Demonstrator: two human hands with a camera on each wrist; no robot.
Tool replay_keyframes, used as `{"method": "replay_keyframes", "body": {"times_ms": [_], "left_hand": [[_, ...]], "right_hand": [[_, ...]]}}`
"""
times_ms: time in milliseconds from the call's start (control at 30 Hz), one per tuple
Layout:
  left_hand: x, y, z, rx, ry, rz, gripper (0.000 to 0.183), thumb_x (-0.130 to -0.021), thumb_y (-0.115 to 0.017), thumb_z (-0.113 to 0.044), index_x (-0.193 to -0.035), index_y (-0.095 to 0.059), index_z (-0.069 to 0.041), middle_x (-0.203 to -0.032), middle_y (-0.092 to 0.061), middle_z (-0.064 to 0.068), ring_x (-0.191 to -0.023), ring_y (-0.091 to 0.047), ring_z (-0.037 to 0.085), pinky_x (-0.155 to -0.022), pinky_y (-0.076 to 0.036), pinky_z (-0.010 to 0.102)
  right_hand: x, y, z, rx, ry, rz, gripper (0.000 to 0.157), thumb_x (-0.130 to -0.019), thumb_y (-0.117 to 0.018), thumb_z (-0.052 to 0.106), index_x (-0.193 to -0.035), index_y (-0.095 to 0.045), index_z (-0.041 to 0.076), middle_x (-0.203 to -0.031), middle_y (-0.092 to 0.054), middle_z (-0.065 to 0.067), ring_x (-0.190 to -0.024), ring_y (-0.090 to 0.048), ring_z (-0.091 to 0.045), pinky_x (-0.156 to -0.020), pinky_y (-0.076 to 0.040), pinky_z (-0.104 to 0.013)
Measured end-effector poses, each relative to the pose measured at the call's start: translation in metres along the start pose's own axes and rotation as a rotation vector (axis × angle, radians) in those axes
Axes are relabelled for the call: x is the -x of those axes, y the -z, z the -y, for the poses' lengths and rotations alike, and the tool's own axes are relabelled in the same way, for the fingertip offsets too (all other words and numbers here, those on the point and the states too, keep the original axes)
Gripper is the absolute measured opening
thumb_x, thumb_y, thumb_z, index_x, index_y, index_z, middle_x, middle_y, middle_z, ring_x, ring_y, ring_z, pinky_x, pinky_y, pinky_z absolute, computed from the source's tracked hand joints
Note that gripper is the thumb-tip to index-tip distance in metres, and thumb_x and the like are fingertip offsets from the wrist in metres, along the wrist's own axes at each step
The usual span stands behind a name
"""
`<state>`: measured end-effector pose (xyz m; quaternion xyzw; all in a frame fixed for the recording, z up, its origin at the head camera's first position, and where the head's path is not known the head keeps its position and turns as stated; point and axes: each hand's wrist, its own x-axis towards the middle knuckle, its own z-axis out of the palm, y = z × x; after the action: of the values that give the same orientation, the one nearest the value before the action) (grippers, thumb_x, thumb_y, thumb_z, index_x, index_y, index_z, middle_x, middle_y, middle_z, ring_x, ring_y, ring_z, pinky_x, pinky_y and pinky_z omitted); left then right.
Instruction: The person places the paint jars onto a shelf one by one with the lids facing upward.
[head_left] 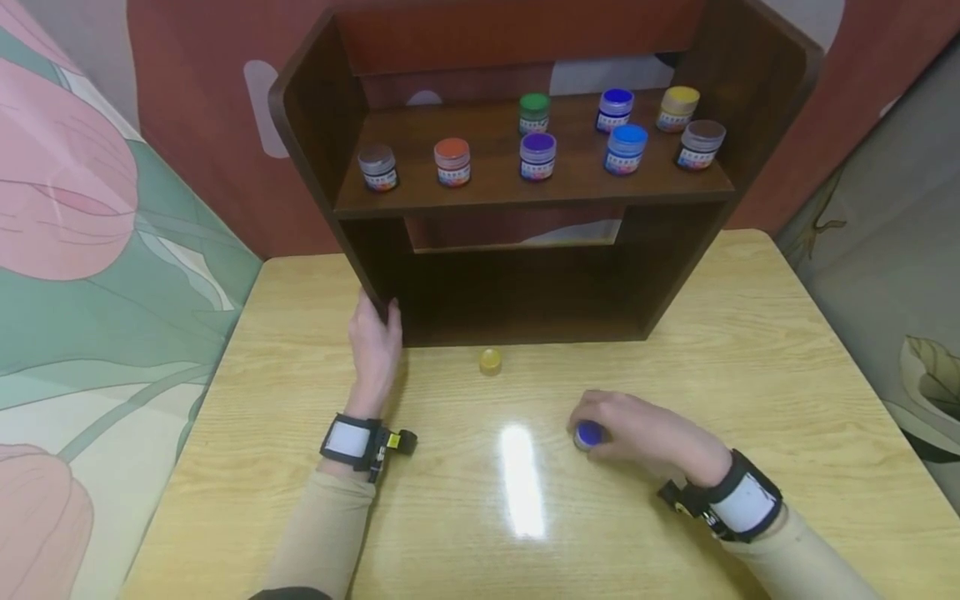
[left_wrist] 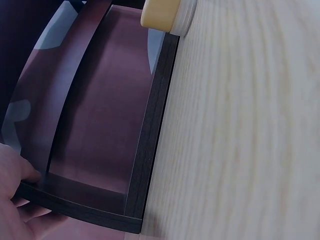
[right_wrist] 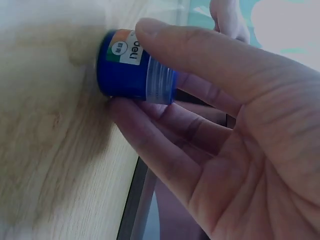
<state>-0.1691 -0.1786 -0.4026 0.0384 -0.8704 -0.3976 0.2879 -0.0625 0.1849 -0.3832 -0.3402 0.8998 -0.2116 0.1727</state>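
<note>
My right hand (head_left: 637,429) holds a small paint jar (head_left: 588,435) with a blue lid at the right front of the table. In the right wrist view the jar (right_wrist: 122,70) is deep blue with a "deli" label, thumb on one side and fingers on the other, its base at the tabletop. My left hand (head_left: 375,342) grips the lower left side panel of a dark brown wooden shelf (head_left: 525,296). The left wrist view shows the thumb on the panel's inner face and fingers around its outer side. A yellow paint jar (head_left: 490,362) stands just before the shelf.
Several paint jars stand on the upper board (head_left: 495,196), among them a black one (head_left: 378,168), an orange one (head_left: 452,162) and a brown one (head_left: 701,146). The wood-grain table (head_left: 450,517) carries the shelf near its back edge, against a patterned wall covering (head_left: 202,167).
</note>
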Motion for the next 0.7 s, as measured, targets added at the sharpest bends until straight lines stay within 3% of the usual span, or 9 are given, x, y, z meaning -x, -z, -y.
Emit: {"method": "replay_keyframes", "body": {"times_ms": [433,700], "left_hand": [[-0.001,0.0,0.001,-0.016,-0.01,-0.005,0.032,-0.098,-0.061,-0.013,-0.124,-0.055,0.003,-0.116,-0.069,0.026,-0.109,-0.067,0.043,-0.094,-0.055,0.053],[0.0,0.0,0.001,-0.013,-0.016,-0.003,0.032,-0.097,-0.061,-0.012,-0.124,-0.056,0.004,-0.116,-0.068,0.025,-0.109,-0.067,0.043,-0.094,-0.055,0.053]], "right_hand": [[-0.02,0.008,-0.018,-0.028,0.03,-0.051,0.036,-0.08,-0.083,0.012,-0.114,-0.068,0.008,-0.11,-0.071,-0.003,-0.102,-0.067,-0.019,-0.09,-0.058,-0.04],[-0.029,0.01,-0.021,-0.058,0.018,-0.054,0.03,-0.082,-0.081,0.011,-0.109,-0.069,0.01,-0.108,-0.071,-0.002,-0.101,-0.066,-0.019,-0.09,-0.058,-0.04]]}}
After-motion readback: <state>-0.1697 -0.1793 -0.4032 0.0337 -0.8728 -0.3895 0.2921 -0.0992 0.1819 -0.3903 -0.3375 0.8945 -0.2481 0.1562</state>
